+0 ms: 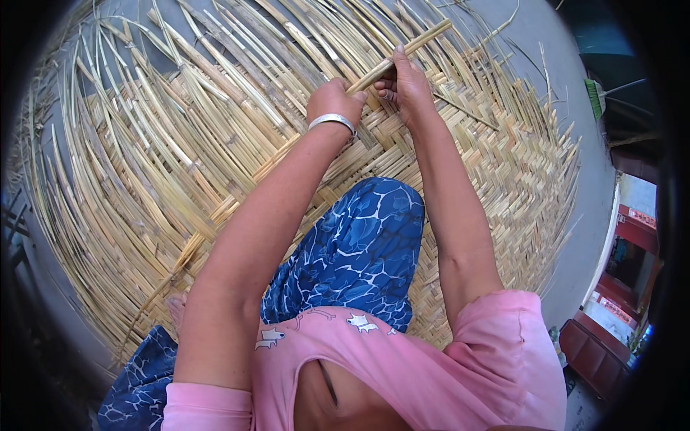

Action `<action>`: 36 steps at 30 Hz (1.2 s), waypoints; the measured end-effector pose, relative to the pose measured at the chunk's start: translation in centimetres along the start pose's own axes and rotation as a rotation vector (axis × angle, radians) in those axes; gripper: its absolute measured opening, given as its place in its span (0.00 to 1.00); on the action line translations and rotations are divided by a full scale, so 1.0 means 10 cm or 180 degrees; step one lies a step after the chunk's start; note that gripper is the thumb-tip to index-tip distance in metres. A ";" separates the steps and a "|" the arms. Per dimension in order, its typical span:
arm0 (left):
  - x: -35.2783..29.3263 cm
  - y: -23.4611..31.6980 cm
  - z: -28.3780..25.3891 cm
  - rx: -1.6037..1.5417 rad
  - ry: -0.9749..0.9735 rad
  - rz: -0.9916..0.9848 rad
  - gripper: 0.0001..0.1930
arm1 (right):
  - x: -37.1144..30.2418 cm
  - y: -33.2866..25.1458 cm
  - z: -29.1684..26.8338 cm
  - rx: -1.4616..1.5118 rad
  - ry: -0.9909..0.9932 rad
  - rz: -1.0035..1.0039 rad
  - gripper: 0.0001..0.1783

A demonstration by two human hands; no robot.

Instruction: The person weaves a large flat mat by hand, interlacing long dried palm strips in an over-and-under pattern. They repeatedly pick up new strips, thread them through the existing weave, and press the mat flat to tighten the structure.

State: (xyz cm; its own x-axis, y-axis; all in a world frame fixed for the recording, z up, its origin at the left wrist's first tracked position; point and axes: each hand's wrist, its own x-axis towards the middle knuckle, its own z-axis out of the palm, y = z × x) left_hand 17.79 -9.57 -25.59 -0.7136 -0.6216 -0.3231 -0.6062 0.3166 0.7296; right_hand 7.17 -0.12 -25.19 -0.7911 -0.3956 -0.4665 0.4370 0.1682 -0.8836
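Note:
A long split reed strip (431,36) runs diagonally over a partly woven mat (496,187). My left hand (333,100), with a silver bangle at its wrist, is closed around the strip's nearer part. Farther along, my right hand (410,87) grips the same strip, its thumb on top and a ring on one finger. The strip's far end sticks out past the right hand. Beneath both hands lie the mat's unwoven reeds (237,86). Close herringbone weave fills the mat's right side. My knee, in blue patterned cloth, rests over the mat.
Grey floor (496,18) shows around the mat. Loose reed ends fan out at the far and left edges. Along the right stand dark red furniture (593,359) and a green-edged object (594,99). A thin loose strip (467,111) lies right of my right hand.

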 end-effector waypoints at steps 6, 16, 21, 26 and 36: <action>0.09 -0.16 0.12 -0.0616 0.0404 -0.0186 0.12 | 0.33 -0.05 0.39 -0.1192 -0.0794 -0.0334 0.24; 0.13 -0.34 0.24 -0.1625 0.0707 -0.0345 0.12 | 0.38 -0.11 0.96 -0.4914 -0.0311 -0.1509 0.14; 0.05 -0.29 0.17 -0.2093 0.0381 -0.0404 0.11 | 0.44 -0.23 0.94 -0.4447 -0.0459 -0.1103 0.16; -0.02 -0.20 0.13 -0.2439 0.0194 -0.0441 0.10 | 0.80 -0.07 0.69 -0.2565 -0.1290 -0.0668 0.16; -0.01 -0.28 0.10 -0.1691 -0.0273 -0.0053 0.13 | 0.63 -0.24 0.25 -0.0349 -0.2190 0.0026 0.13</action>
State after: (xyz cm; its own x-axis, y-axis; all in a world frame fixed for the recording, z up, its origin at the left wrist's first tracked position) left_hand 19.18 -9.73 -28.17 -0.7450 -0.5555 -0.3693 -0.3725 -0.1127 0.9212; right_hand 2.23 -5.27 -25.90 -0.3211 -0.8701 -0.3740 0.3673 0.2496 -0.8960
